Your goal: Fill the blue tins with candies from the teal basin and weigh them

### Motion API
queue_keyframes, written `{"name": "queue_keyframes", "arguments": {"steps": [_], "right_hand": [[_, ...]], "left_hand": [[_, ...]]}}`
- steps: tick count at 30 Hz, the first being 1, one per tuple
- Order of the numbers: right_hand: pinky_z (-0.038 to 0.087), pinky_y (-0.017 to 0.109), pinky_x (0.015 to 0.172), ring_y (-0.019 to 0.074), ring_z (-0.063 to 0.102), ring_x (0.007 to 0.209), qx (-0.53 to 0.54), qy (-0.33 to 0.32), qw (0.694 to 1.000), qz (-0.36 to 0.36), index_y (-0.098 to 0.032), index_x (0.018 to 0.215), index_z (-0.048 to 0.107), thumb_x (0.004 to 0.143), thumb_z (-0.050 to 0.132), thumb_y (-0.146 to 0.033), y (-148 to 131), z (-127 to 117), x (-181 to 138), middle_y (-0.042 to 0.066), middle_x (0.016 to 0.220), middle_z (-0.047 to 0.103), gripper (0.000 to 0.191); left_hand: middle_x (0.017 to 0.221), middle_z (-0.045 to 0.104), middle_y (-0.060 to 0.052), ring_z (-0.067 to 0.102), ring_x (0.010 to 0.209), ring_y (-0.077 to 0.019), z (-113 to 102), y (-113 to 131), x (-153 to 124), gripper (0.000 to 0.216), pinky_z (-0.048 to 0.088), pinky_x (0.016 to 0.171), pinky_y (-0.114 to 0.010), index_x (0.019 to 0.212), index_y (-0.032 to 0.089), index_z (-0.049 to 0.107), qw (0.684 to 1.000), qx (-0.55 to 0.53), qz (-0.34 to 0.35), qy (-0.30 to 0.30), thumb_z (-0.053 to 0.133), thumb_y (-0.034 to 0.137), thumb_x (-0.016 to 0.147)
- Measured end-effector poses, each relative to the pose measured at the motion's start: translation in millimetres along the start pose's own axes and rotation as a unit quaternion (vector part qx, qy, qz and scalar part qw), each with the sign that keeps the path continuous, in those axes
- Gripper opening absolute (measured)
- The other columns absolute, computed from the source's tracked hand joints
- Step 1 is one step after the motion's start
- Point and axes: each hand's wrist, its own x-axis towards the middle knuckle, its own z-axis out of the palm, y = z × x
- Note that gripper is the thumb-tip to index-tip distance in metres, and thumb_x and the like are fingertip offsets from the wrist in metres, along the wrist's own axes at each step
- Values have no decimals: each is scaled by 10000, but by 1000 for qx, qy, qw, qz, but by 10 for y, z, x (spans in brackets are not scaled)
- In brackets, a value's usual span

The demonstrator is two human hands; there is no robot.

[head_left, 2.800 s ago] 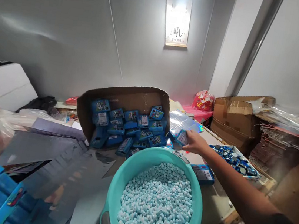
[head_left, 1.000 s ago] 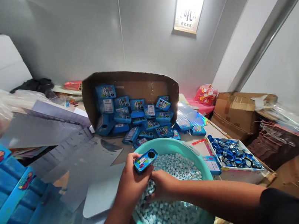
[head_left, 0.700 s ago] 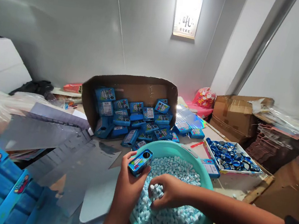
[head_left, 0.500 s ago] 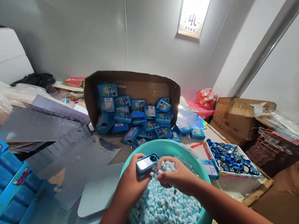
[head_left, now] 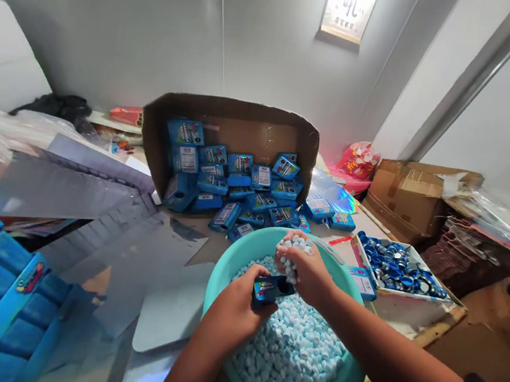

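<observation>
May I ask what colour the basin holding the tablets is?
The basin is teal, clearest in the head view.

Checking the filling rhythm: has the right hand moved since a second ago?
Yes. The right hand rose out of the tablets toward the teal basin's far rim.

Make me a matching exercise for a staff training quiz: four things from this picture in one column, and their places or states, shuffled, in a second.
1. small blue case
2. handful of tablets
3. cardboard box
4. blue caps

A. in the white tray
B. in the left hand, over the teal basin
C. tipped on its side, blue packs spilling out
D. cupped in the right hand

Pairs: 1-B; 2-D; 3-C; 4-A
</observation>
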Motion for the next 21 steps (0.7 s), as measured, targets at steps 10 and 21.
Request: {"name": "queue_keyframes", "arguments": {"steps": [10,21], "right_hand": [[339,199,503,88,474,532,15,-25,999,15,-222,852,469,673,766,-197,13,-21,-66,-58,665,558,347],[450,250,607,131,577,606,8,-41,999,-6,-236,845,487,767,732,-254,67,-66,-71,-46,664,605,257]], "left_hand": [[1037,712,-55,650,964,-270,23,-23,-10,355,446,762,-313,1070,236,598,1000,-12,19,21,653,170,726],[1002,714,-45,672,908,-258,5,2,-5,352,469,777,-328,1058,230,595,998,-39,7,42,705,217,724]]}}
